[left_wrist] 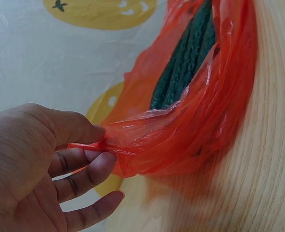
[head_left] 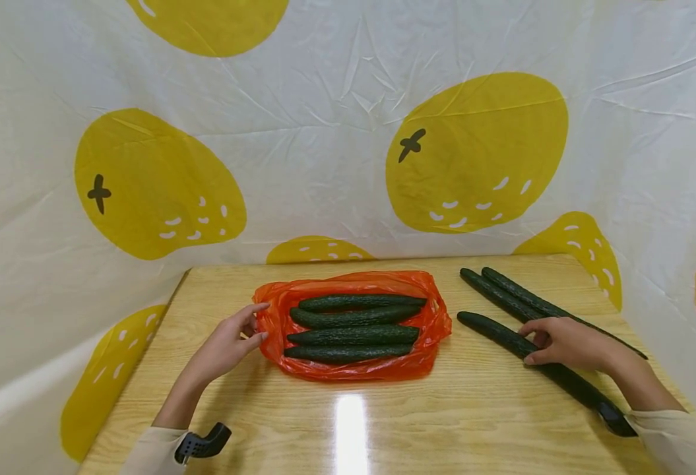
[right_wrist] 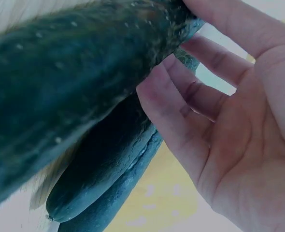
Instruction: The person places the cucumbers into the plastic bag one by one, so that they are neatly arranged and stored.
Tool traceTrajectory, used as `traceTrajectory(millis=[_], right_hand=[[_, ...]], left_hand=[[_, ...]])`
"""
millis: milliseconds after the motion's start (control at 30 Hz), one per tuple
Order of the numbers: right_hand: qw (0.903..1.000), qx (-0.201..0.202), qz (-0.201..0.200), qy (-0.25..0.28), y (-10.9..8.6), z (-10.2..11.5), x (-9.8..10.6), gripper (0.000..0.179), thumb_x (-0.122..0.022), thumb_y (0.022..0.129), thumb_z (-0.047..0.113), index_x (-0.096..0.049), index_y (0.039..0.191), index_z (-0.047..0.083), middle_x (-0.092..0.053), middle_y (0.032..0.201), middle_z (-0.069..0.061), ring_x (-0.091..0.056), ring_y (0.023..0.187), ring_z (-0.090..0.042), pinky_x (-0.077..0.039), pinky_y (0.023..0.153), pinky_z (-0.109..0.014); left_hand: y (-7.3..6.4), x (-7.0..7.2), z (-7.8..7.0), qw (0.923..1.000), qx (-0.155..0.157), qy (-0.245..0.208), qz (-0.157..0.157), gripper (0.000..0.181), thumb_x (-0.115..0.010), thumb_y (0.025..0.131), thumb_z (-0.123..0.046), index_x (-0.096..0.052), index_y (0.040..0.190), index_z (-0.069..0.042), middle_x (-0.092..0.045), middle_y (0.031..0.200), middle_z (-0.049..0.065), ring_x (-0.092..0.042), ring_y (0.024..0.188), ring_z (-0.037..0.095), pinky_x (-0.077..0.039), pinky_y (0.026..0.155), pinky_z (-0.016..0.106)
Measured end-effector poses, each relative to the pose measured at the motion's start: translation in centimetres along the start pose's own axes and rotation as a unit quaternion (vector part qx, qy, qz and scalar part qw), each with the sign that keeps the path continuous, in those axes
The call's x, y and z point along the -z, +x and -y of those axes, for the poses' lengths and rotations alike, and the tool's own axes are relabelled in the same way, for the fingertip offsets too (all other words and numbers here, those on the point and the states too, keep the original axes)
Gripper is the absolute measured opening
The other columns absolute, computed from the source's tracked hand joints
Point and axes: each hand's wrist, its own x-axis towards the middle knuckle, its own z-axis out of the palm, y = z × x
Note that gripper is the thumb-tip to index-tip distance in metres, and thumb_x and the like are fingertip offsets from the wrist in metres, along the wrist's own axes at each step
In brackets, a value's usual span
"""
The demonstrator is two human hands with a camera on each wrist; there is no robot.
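Observation:
My left hand [head_left: 225, 346] is at the left end of a red plastic bag [head_left: 359, 373], pinching a gathered bit of its edge between thumb and fingers, as the left wrist view shows. Several dark green cucumbers [head_left: 353, 336] lie side by side in the opened bag. To the right, my right hand [head_left: 567, 343] grips another cucumber [head_left: 496, 334] near its middle, thumb on the near side and fingers over the far side. In the right wrist view this cucumber [right_wrist: 70, 72] fills the upper left.
Two more cucumbers [head_left: 537, 300] lie slanted at the table's right side, just beyond the right hand. The wooden table [head_left: 253, 422] meets a white cloth [head_left: 318, 171] with yellow fruit prints at its back and sides. Black wrist mounts [head_left: 204, 443] sit at both sleeves.

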Motion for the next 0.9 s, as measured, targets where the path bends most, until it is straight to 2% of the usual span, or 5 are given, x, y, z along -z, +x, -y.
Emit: traceTrajectory(millis=[133,267,467,700,900], right_hand=[[0.9999,0.000,0.015,-0.004,0.2,0.1,0.0,0.059,-0.081,0.085,0.036,-0.064,0.125,-0.003,-0.068,0.103,-0.005,-0.063,0.092,-0.020,-0.053,0.075,-0.041],[0.9998,0.001,0.014,-0.010,0.3,0.2,-0.1,0.057,-0.082,0.084,0.035,-0.064,0.123,-0.002,-0.067,0.103,-0.005,-0.062,0.092,-0.021,-0.053,0.075,-0.041],[0.9999,0.004,0.005,-0.014,0.2,0.3,-0.1,0.053,-0.082,0.084,0.034,-0.065,0.121,0.000,-0.067,0.100,-0.001,-0.061,0.088,-0.015,-0.052,0.072,-0.035],[0.9996,0.018,0.023,-0.001,0.2,0.7,0.1,0.053,-0.081,0.084,0.031,-0.064,0.123,0.000,-0.067,0.105,-0.005,-0.062,0.090,-0.018,-0.052,0.071,-0.033],[0.9994,0.019,0.029,-0.002,0.1,1.1,0.1,0.051,-0.082,0.083,0.031,-0.065,0.121,0.000,-0.065,0.105,-0.004,-0.061,0.086,-0.012,-0.051,0.069,-0.031]], left_hand=[[-0.1,0.0,0.0,1.0000,-0.001,0.002,-0.001,0.058,-0.067,0.096,-0.006,-0.046,0.150,-0.004,-0.059,0.092,0.004,-0.059,0.084,0.019,-0.051,0.068,0.028],[-0.1,0.0,0.1,1.0000,-0.003,0.005,-0.001,0.058,-0.068,0.096,-0.008,-0.046,0.150,-0.004,-0.059,0.091,0.003,-0.059,0.084,0.019,-0.050,0.066,0.028],[-0.2,0.0,0.1,1.0000,-0.004,0.006,-0.002,0.057,-0.067,0.097,-0.008,-0.046,0.150,-0.004,-0.059,0.092,0.003,-0.059,0.084,0.019,-0.050,0.067,0.028],[-0.2,0.1,0.0,1.0000,-0.003,0.006,-0.002,0.057,-0.067,0.096,-0.008,-0.046,0.150,-0.003,-0.059,0.092,0.003,-0.059,0.085,0.019,-0.051,0.067,0.028],[-0.1,0.1,-0.1,1.0000,-0.005,0.004,0.002,0.058,-0.067,0.096,-0.007,-0.046,0.150,-0.003,-0.060,0.091,0.003,-0.059,0.084,0.019,-0.051,0.068,0.028]])
